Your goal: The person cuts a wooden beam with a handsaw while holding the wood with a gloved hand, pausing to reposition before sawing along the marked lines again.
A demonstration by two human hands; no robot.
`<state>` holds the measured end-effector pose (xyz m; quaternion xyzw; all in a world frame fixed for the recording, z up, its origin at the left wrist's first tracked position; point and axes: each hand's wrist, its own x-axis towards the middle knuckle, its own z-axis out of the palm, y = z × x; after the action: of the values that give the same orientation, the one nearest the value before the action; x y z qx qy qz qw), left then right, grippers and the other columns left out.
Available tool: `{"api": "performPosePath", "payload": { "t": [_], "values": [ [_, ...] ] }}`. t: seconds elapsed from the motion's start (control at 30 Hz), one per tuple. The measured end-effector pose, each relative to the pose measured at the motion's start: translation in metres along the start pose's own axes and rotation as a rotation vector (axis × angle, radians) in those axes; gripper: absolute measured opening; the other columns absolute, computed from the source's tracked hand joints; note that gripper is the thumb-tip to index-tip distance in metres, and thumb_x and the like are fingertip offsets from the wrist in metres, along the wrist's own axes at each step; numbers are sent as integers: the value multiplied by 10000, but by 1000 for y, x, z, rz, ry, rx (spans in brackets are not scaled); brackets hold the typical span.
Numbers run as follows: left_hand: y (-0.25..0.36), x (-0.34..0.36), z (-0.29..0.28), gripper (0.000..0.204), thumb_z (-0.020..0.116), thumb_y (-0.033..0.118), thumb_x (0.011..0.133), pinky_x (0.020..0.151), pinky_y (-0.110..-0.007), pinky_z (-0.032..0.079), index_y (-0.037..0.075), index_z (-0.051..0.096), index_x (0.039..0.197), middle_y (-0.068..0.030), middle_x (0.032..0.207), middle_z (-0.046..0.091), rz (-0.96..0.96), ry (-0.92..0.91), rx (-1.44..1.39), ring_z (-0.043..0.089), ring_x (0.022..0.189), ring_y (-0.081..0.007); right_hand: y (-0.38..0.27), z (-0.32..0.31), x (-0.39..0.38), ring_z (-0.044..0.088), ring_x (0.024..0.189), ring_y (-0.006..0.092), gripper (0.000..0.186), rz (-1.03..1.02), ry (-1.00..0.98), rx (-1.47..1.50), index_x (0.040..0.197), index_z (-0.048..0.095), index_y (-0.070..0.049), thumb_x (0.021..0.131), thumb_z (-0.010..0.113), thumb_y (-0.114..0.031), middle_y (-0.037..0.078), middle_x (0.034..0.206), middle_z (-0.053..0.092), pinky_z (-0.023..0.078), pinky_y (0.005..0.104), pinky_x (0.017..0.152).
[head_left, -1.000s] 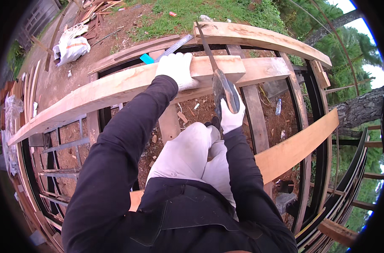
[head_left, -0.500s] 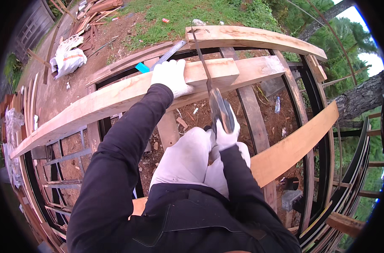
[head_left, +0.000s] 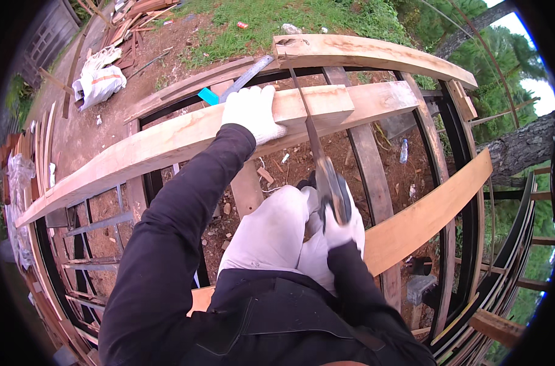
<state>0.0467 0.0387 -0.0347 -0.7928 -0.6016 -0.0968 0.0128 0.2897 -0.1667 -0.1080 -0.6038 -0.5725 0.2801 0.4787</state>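
Observation:
A long pale timber beam [head_left: 168, 138] lies across the frame in front of me. My left hand [head_left: 253, 113], in a white glove, is clamped over the beam's top, fingers on the far side. Gripped in my gloved right hand [head_left: 338, 222] is a handsaw [head_left: 314, 141]. Its blade crosses the beam a little short of the right end, just right of my left hand. How deep the cut goes I cannot tell. Beyond my left hand rests a try square with a blue-green stock [head_left: 208, 96] and a metal blade [head_left: 253, 74].
A second thick beam [head_left: 375, 53] lies behind at the right. Another timber [head_left: 381, 100] runs under the sawn one. Dark frame rails with cross boards [head_left: 375, 171] span the reddish ground. A wide plank [head_left: 436, 219] slants at my right. A white sack [head_left: 99, 85] sits far left.
My right hand has drawn the saw back toward me and slightly right, so less blade shows past the beam. My left hand keeps its hold on the beam.

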Motion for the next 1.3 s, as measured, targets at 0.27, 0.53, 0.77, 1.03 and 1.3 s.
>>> {"api": "performPosePath", "payload": {
  "t": [0.27,0.53,0.77,1.03,1.3],
  "values": [
    [-7,8,-6,788,790,564,682,916,-461,515,62,617,1265,-151,1114,684,-11,-99,-34,670,1051,-319,-30,-11,5,622,1136,217,599,146,-96,154,1459,508,70,878,640,7,181,1252,638,488,332,972],
    [0,-1,-13,846,792,568,688,933,-454,503,66,592,1340,-144,1142,669,-35,-86,15,666,1048,-307,-14,-22,-28,625,821,148,558,108,13,157,1441,539,55,887,593,12,107,976,660,511,292,740],
    [1,6,-8,756,788,549,690,894,-447,536,69,633,1252,-143,1086,701,3,-38,-9,687,1022,-315,-9,29,73,648,1238,236,612,-11,-46,143,1461,513,49,874,676,-12,196,1357,661,495,358,1051],
    [2,2,-17,840,806,555,674,949,-449,502,63,593,1321,-144,1186,664,-33,-95,17,654,1094,-305,-16,-63,-76,629,786,152,617,125,-91,25,1450,522,62,838,576,15,93,917,650,509,296,718],
    [4,7,-7,783,779,573,709,910,-445,524,67,618,1284,-134,1091,693,-12,-65,-8,684,1039,-301,-5,41,86,692,1144,230,570,-86,15,176,1437,538,53,891,687,-11,181,1269,708,526,345,993]
  ]
}}
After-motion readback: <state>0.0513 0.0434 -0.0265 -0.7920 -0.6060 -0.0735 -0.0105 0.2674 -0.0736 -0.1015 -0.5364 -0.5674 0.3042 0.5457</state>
